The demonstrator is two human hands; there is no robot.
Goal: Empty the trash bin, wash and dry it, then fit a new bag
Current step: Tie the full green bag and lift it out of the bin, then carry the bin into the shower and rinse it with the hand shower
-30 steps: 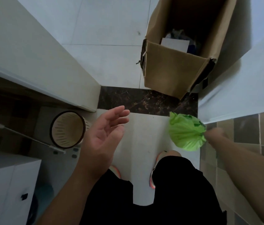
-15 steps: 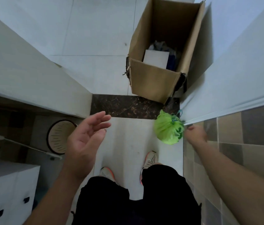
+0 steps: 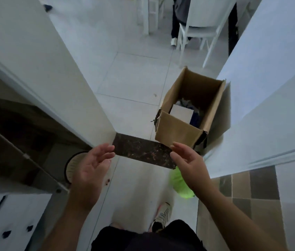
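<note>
bag down by the door, bin next

both our hands are free. the left hand (image 3: 90,169) hangs with its fingers loose and spread, palm turned inward, holding nothing; the right hand (image 3: 188,163) mirrors it, fingers relaxed and apart, also holding nothing. the green bag (image 3: 179,183) lies on the pale floor just under the right wrist, partly hidden by it (blurred, so we cannot tell how its neck lies). it sits near the right wall, short of the box (image 3: 183,134).

we judge the emptying is nearly over and the washing is next. the bin (image 3: 74,165) lies on its side to our left, its round mouth facing us, half covered by the left hand and tucked under a dark shelf. to do this well we turn left, take the rim with one hand and steady the wall with the other, and lift it clear of the rod (image 3: 25,156) that slants across in front of it. the bag looks light and soft, so it should stay where it lies; we step round it, not over.

the floor is pale tile, with a dark speckled threshold (image 3: 143,153) across the doorway between the hands. brown and grey tiles run up the right wall low down. white drawers (image 3: 7,223) stand at lower left. beyond the door a white chair (image 3: 197,28) stands with someone's leg beside it.
</note>
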